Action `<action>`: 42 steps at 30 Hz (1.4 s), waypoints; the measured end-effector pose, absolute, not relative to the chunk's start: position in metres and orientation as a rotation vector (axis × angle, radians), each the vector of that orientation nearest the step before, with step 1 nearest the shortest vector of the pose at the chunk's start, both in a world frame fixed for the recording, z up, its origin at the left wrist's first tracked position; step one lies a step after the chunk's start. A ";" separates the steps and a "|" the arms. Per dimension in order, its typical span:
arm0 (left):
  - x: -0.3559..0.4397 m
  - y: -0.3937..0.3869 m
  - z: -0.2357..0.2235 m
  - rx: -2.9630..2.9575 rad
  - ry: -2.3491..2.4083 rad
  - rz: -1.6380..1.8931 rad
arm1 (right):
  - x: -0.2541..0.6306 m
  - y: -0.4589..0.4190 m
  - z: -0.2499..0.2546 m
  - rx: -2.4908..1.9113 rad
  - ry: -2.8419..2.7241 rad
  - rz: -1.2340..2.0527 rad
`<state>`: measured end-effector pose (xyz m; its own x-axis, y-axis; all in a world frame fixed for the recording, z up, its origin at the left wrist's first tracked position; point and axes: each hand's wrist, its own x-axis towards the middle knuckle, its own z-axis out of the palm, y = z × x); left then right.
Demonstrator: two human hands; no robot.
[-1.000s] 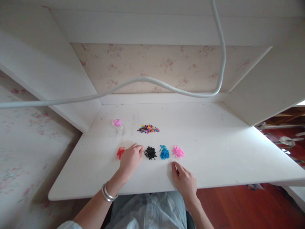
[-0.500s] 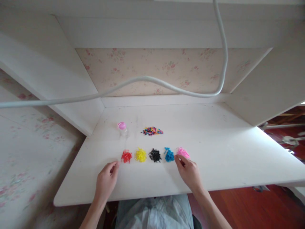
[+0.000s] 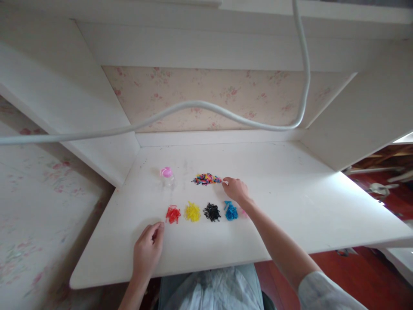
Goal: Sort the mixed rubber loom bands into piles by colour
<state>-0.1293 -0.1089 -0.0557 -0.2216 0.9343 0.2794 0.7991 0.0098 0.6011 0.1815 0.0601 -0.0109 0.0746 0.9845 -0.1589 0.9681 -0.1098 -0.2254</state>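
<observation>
My right hand (image 3: pixel 236 188) is at the right end of a mixed multicoloured pile of small rubber bands (image 3: pixel 206 179), fingertips pinched together at its edge. Whether a band is between them is too small to see. Just below and left of the red pile (image 3: pixel 173 214) my left hand (image 3: pixel 149 245) rests on the table, fingers curled and thumb against them; anything inside is hidden. In a row to the right lie a yellow pile (image 3: pixel 192 212), a black pile (image 3: pixel 212 212) and a blue pile (image 3: pixel 231 210). My right forearm partly covers a pink pile (image 3: pixel 242 212).
A clear little container with a pink lid (image 3: pixel 166 172) is at the back left of the white table (image 3: pixel 284 206). A white cable (image 3: pixel 200 104) hangs across the view above the table. White panels stand at both sides.
My right hand has moved up and away from the blue and pink piles to the mixed pile. My left hand stays near the red pile. The view has shifted slightly.
</observation>
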 end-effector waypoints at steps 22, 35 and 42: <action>-0.127 -0.105 -0.057 1.860 2.147 0.901 | 0.200 0.065 -0.028 -2.185 -2.057 0.470; -0.126 -0.105 -0.054 1.903 2.165 0.867 | 0.212 0.018 -0.013 -2.096 -1.977 0.516; -0.124 -0.105 -0.054 1.945 2.180 0.849 | 0.215 -0.033 -0.013 -2.041 -2.011 0.572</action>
<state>-0.1242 -0.1050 -0.0542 -0.1797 0.9414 0.2853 0.8865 0.0293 0.4618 0.2147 -0.0331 -0.0125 -0.0120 0.9927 -0.1200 0.9073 -0.0397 -0.4186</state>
